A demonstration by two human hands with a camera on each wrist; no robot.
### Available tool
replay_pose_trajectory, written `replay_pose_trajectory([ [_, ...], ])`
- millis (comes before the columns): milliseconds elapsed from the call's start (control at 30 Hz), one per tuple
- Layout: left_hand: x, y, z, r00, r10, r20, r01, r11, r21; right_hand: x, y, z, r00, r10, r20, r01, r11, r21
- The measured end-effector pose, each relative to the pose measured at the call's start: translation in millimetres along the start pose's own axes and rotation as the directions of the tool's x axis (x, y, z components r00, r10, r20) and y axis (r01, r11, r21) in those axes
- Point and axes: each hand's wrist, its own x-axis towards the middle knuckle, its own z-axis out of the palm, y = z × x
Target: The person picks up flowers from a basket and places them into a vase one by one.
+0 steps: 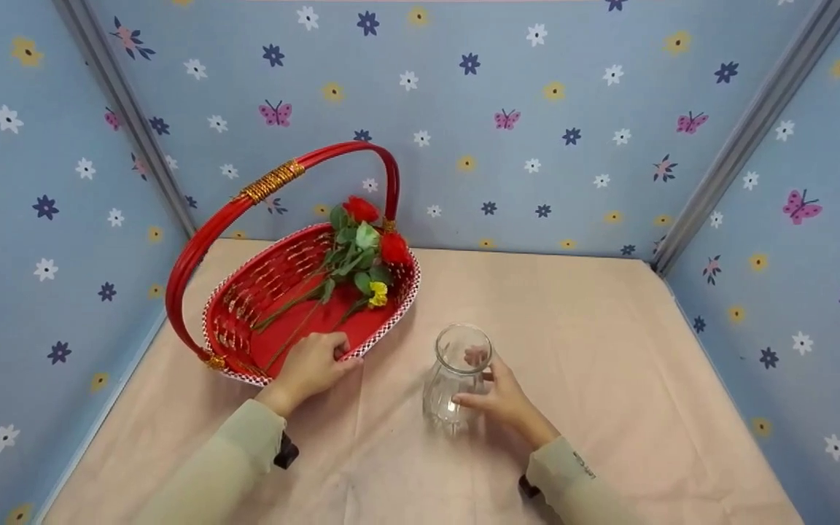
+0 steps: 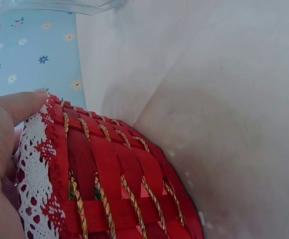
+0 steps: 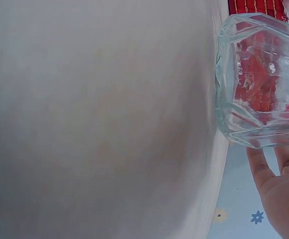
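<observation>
A red woven basket (image 1: 259,292) with a white lace rim and a tall red handle (image 1: 274,182) stands on the table at the left. Inside it lie red and yellow flowers (image 1: 369,251) with long green stems. My left hand (image 1: 321,359) grips the basket's near rim; in the left wrist view the thumb (image 2: 10,109) presses on the lace of the basket (image 2: 114,174). An empty clear glass vase (image 1: 456,375) stands upright to the right of the basket. My right hand (image 1: 493,390) is curled round its side, and the right wrist view shows the vase (image 3: 263,79) against the palm (image 3: 283,189).
A beige cloth (image 1: 595,328) covers the table. Blue flower-patterned walls (image 1: 537,109) close it in at the back and on both sides. The basket sits close to the left wall; bare cloth stretches right of the vase.
</observation>
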Motion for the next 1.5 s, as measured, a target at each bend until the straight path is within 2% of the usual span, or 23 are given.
replay_pose_trajectory([
  [533,-3.1,2.1,-1.0,1.0,0.0,0.02,0.0,1.0,-0.023,1,2,0,1.0,0.02,0.001,-0.02,1.0,0.005],
  [1200,-26.6,6.6,-4.4,0.999,0.028,0.034,-0.028,0.999,-0.017,0,2,1,1.0,-0.015,-0.007,0.015,1.0,0.0],
  [1500,-36.0,7.1,-4.4,0.998,0.046,0.034,-0.046,0.999,-0.015,-2,2,2,1.0,0.029,-0.008,-0.028,0.999,0.016],
])
